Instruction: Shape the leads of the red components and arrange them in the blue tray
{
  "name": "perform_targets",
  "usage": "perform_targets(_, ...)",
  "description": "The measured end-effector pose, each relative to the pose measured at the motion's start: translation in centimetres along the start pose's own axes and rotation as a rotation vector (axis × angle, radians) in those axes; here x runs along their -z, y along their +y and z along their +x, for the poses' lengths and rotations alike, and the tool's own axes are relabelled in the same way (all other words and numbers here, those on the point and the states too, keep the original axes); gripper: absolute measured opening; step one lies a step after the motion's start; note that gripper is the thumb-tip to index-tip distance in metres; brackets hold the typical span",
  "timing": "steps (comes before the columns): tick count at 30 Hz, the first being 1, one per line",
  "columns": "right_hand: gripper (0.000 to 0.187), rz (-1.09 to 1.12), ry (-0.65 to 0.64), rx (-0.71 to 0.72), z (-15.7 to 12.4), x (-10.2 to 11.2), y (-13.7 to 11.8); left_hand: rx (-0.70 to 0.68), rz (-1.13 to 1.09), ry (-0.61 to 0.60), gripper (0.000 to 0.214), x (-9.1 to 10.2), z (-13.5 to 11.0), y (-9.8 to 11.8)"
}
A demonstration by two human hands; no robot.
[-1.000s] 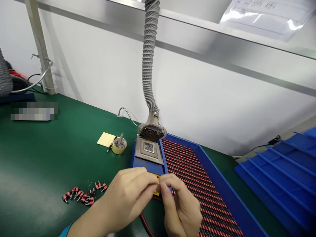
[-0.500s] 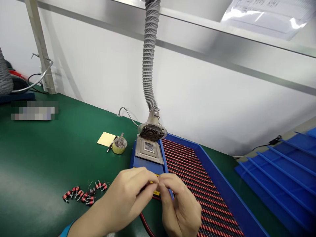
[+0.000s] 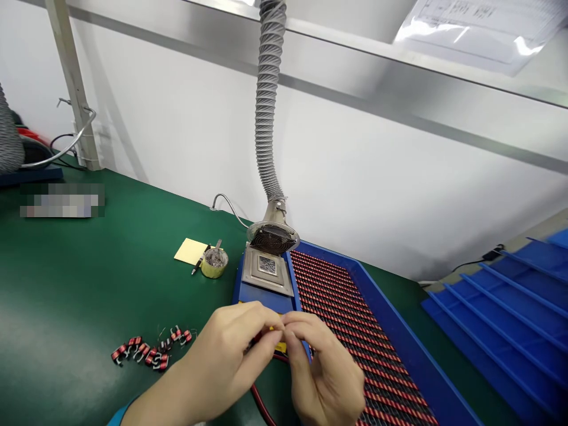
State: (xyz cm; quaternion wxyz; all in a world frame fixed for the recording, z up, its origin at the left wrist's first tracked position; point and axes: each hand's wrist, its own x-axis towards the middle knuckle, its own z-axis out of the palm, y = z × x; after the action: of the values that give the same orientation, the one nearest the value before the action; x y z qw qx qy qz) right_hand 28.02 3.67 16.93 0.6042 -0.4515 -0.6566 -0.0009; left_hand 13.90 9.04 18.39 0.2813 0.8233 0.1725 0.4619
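Note:
My left hand [image 3: 233, 355] and my right hand [image 3: 326, 373] meet in front of the blue solder pot [image 3: 260, 294], thumbs and index fingers pinched tip to tip. What lies between the fingertips is hidden; a dark reddish bit shows in the gap of my left hand, too little to name. Several small red-and-black wire coils [image 3: 142, 350] lie loose on the green table to the left of my left forearm. Beside my right hand, a blue tray [image 3: 399, 334] holds rows of similar red-and-black coils [image 3: 341, 313].
A fume extraction hood [image 3: 274, 232] on a grey hose hangs over the solder pot's metal plate. Left of it are a small tub [image 3: 213, 269] of grey material, a pen [image 3: 200, 260] and yellow paper [image 3: 189, 251]. Ribbed blue trays [image 3: 501, 319] stand right. A red cable [image 3: 261, 404] runs below my hands.
My hands stay pinched together in nearly the same place, with only a slight shift of the right hand. The view has moved a little; nothing else differs.

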Motion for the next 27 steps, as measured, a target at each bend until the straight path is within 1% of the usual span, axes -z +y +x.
perform_targets(1, 0.015, 0.040, -0.011, -0.102, 0.03, -0.17, -0.13, -0.075, 0.086, 0.007, 0.018, -0.10, 0.00, -0.07)
perform_targets(3, 0.031, 0.274, -0.065, -0.341, 0.29, -0.39, -0.34, -0.208, 0.239, 0.032, 0.021, -0.24, 0.02, -0.16)
perform_targets(4, 0.038, 0.412, -0.082, -0.411, 0.46, -0.41, -0.40, -0.238, 0.274, 0.053, 0.021, -0.24, 0.03, -0.15)
perform_targets(5, 0.042, 0.509, -0.077, -0.431, 0.62, -0.37, -0.42, -0.231, 0.266, 0.070, 0.020, -0.20, 0.04, -0.10)
perform_targets(6, 0.041, 0.542, -0.051, -0.406, 0.75, -0.27, -0.40, -0.194, 0.224, 0.084, 0.019, -0.12, 0.06, -0.01)
perform_targets(7, 0.035, 0.510, -0.010, -0.345, 0.84, -0.14, -0.36, -0.139, 0.158, 0.094, 0.018, -0.01, 0.08, 0.09)
perform_targets(9, 0.015, 0.346, 0.042, -0.195, 0.87, 0.11, -0.25, -0.007, 0.007, 0.086, 0.016, 0.23, 0.11, 0.31)
perform_targets(10, 0.017, 0.275, 0.045, -0.124, 0.84, 0.18, -0.19, 0.053, -0.059, 0.074, 0.015, 0.35, 0.12, 0.40)
perform_targets(12, 0.028, 0.207, 0.028, -0.029, 0.78, 0.20, -0.09, 0.132, -0.151, 0.049, 0.014, 0.53, 0.12, 0.52)
perform_targets(14, 0.033, 0.187, 0.012, 0.005, 0.75, 0.12, 0.03, 0.175, -0.204, 0.029, 0.014, 0.66, 0.12, 0.57)
perform_targets(17, 0.034, 0.159, -0.012, 0.027, 0.69, 0.06, 0.27, 0.216, -0.239, -0.002, 0.015, 0.72, 0.20, 0.55)
perform_targets(18, 0.035, 0.144, -0.014, 0.055, 0.64, 0.07, 0.32, 0.218, -0.237, -0.013, 0.015, 0.69, 0.24, 0.53)
perform_targets(20, 0.034, 0.115, -0.014, 0.094, 0.51, 0.05, 0.32, 0.174, -0.188, -0.025, 0.015, 0.54, 0.29, 0.48)
perform_targets(21, 0.028, 0.125, -0.016, 0.064, 0.45, 0.01, 0.25, 0.115, -0.131, -0.021, 0.015, 0.42, 0.30, 0.44)
perform_targets(22, 0.021, 0.168, -0.023, -0.013, 0.42, -0.05, 0.15, 0.041, -0.057, -0.010, 0.016, 0.29, 0.29, 0.40)
perform_targets(23, 0.016, 0.250, -0.044, -0.134, 0.43, -0.13, 0.03, -0.037, 0.024, 0.004, 0.018, 0.16, 0.28, 0.36)
perform_targets(25, 0.025, 0.510, -0.100, -0.409, 0.59, -0.26, -0.18, -0.141, 0.135, 0.025, 0.020, 0.00, 0.24, 0.30)
perform_targets(26, 0.031, 0.639, -0.121, -0.489, 0.71, -0.28, -0.24, -0.147, 0.136, 0.033, 0.021, -0.02, 0.21, 0.29)
perform_targets(27, 0.034, 0.728, -0.129, -0.506, 0.84, -0.25, -0.25, -0.118, 0.102, 0.037, 0.020, 0.01, 0.18, 0.29)
